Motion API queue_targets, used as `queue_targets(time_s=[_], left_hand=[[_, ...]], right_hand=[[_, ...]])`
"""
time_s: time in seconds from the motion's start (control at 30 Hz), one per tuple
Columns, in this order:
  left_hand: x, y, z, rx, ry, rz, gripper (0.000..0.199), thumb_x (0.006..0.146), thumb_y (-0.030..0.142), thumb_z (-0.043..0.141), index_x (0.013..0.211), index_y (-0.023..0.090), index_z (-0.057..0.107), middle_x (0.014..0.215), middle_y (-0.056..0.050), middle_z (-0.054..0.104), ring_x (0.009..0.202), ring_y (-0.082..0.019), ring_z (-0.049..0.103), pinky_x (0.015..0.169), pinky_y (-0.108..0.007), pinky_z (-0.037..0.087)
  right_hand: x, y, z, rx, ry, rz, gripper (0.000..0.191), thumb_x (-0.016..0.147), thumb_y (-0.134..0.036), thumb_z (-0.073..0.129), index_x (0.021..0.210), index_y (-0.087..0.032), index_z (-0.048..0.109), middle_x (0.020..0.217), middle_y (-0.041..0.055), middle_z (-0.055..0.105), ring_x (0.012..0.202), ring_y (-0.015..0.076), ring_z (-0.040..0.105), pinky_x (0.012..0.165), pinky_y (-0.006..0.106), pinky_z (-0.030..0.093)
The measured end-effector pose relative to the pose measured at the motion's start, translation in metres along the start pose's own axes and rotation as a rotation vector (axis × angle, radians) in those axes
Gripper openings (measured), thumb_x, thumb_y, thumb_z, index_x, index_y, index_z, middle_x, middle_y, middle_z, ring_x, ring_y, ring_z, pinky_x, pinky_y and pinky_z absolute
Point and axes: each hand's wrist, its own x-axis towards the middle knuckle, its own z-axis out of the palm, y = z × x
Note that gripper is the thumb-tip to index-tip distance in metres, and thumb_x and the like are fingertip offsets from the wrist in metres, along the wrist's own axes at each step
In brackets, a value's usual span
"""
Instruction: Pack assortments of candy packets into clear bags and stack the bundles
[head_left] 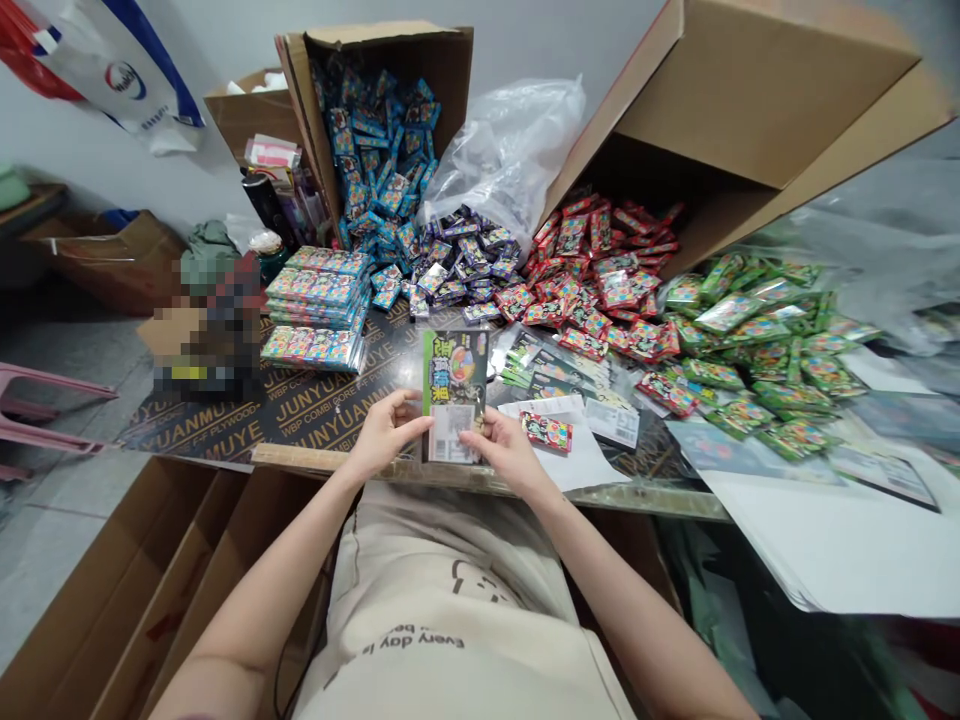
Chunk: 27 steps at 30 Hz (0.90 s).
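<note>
Between my two hands, above the table's front edge, is a dark printed card with a green strip, a colourful picture and a pale label block. Its left edge is pinched by my left hand, thumb in front. My right hand grips the lower right corner. Just right of that hand lies a small red packet on white paper. Behind it several similar dark cards are spread on the table. Whether the card is a flat sheet or a sleeve I cannot tell.
Heaps of blue packets, purple packets, red packets and green packets line the back. Stacked wrapped packs stand left. Cardboard boxes rise behind; more boxes sit below the table. A pink stool is at far left.
</note>
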Motion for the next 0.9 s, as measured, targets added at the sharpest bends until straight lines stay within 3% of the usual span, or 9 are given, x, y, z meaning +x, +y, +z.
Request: queue_targets(time_s=[0.1, 0.2, 0.27, 0.33, 0.43, 0.5, 0.57, 0.7, 0.9], left_hand=[[0.013, -0.008, 0.002, 0.007, -0.11, 0.049, 0.04, 0.076, 0.04, 0.07, 0.106, 0.016, 0.063, 0.093, -0.007, 0.072, 0.088, -0.022, 0.068, 0.083, -0.034, 0.052], [0.023, -0.017, 0.007, 0.062, -0.211, 0.015, 0.04, 0.071, 0.04, 0.074, 0.102, 0.016, 0.066, 0.093, -0.007, 0.074, 0.088, -0.022, 0.068, 0.087, -0.037, 0.051], [0.027, -0.016, 0.015, -0.003, -0.158, -0.029, 0.045, 0.065, 0.041, 0.078, 0.1, 0.016, 0.067, 0.092, -0.007, 0.074, 0.087, -0.022, 0.069, 0.085, -0.036, 0.052], [0.03, -0.008, 0.025, -0.194, 0.005, -0.067, 0.05, 0.065, 0.049, 0.077, 0.1, 0.016, 0.066, 0.091, -0.007, 0.075, 0.086, -0.021, 0.069, 0.082, -0.033, 0.052], [0.034, 0.014, 0.039, -0.514, 0.16, -0.16, 0.056, 0.07, 0.064, 0.066, 0.093, 0.013, 0.067, 0.085, -0.009, 0.075, 0.084, -0.022, 0.07, 0.077, -0.031, 0.052], [0.036, 0.027, 0.046, -0.634, 0.181, -0.217, 0.054, 0.067, 0.062, 0.069, 0.087, 0.012, 0.067, 0.082, -0.009, 0.074, 0.084, -0.024, 0.071, 0.078, -0.032, 0.052], [0.037, 0.035, 0.049, -0.68, 0.206, -0.248, 0.048, 0.062, 0.054, 0.075, 0.084, 0.013, 0.066, 0.079, -0.006, 0.074, 0.084, -0.024, 0.071, 0.079, -0.033, 0.052], [0.035, 0.043, 0.047, -0.682, 0.187, -0.264, 0.036, 0.061, 0.046, 0.073, 0.076, 0.015, 0.064, 0.071, -0.002, 0.072, 0.082, -0.023, 0.071, 0.079, -0.033, 0.053], [0.033, 0.046, 0.051, -0.668, 0.163, -0.26, 0.039, 0.066, 0.054, 0.065, 0.065, 0.015, 0.066, 0.067, -0.004, 0.072, 0.083, -0.025, 0.071, 0.081, -0.037, 0.053]], right_hand=[[0.024, -0.015, -0.011, -0.046, 0.091, -0.138, 0.042, 0.07, -0.042, 0.078, 0.105, -0.024, 0.063, 0.107, 0.0041, 0.071, 0.094, 0.0199, 0.067, 0.088, 0.035, 0.052], [0.047, -0.034, -0.018, 0.009, 0.261, -0.226, 0.046, 0.068, -0.045, 0.078, 0.107, -0.026, 0.061, 0.107, 0.003, 0.07, 0.092, 0.0181, 0.065, 0.082, 0.032, 0.053], [0.057, -0.042, -0.017, 0.015, 0.36, -0.243, 0.038, 0.067, -0.047, 0.077, 0.094, -0.024, 0.063, 0.091, 0.0015, 0.07, 0.078, 0.0162, 0.063, 0.073, 0.029, 0.052], [0.06, -0.043, -0.01, -0.008, 0.391, -0.258, 0.032, 0.066, -0.047, 0.077, 0.081, -0.022, 0.062, 0.08, 0.0, 0.066, 0.071, 0.0149, 0.06, 0.068, 0.028, 0.05], [0.056, -0.037, 0.009, 0.041, 0.436, -0.274, 0.034, 0.075, -0.055, 0.068, 0.086, -0.024, 0.063, 0.078, -0.0004, 0.065, 0.07, 0.0148, 0.06, 0.065, 0.027, 0.05], [0.051, -0.032, 0.02, 0.141, 0.498, -0.263, 0.041, 0.084, -0.062, 0.052, 0.099, -0.025, 0.064, 0.08, 0.0003, 0.066, 0.072, 0.0158, 0.062, 0.066, 0.028, 0.051], [0.048, -0.031, 0.027, 0.205, 0.547, -0.25, 0.046, 0.089, -0.062, 0.042, 0.099, -0.025, 0.067, 0.08, 0.0016, 0.069, 0.077, 0.017, 0.064, 0.071, 0.029, 0.052], [0.044, -0.037, 0.029, 0.22, 0.554, -0.232, 0.042, 0.083, -0.056, 0.05, 0.067, -0.021, 0.069, 0.076, 0.0036, 0.071, 0.081, 0.0184, 0.066, 0.075, 0.03, 0.052], [0.043, -0.043, 0.028, 0.314, 0.548, -0.217, 0.032, 0.077, -0.047, 0.059, 0.062, -0.021, 0.069, 0.067, 0.0032, 0.072, 0.073, 0.0195, 0.068, 0.071, 0.033, 0.054]])
